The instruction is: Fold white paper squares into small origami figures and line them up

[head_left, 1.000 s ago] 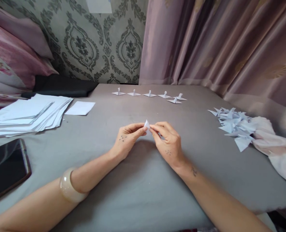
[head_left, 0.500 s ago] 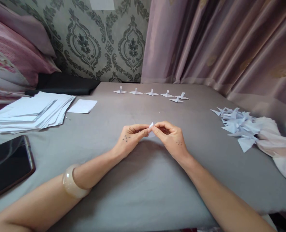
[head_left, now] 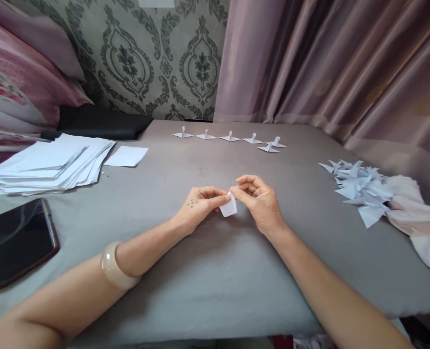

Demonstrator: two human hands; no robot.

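A small folded piece of white paper [head_left: 228, 207] is between my hands, above the middle of the grey cloth-covered table [head_left: 200, 281]. My left hand [head_left: 199, 206] pinches its left edge between thumb and fingers. At its upper corner, the thumb of my right hand [head_left: 260, 201] presses against the paper, with the other fingers curled behind and the index finger lifted a little. My palms hide the far side of the paper. Beyond my hands stands a row of several folded paper cranes [head_left: 230, 136].
On the left lie a stack of white sheets [head_left: 55, 162], a separate white square [head_left: 127, 156] and a phone [head_left: 23, 242]. A heap of folded paper cranes [head_left: 363, 186] rests at the right beside a pale cloth [head_left: 414, 218]. Curtains [head_left: 309, 63] hang behind.
The folded paper has turned, so a broad white face now shows below my fingertips. My right fingers have opened slightly and lifted. The view has shifted a little.
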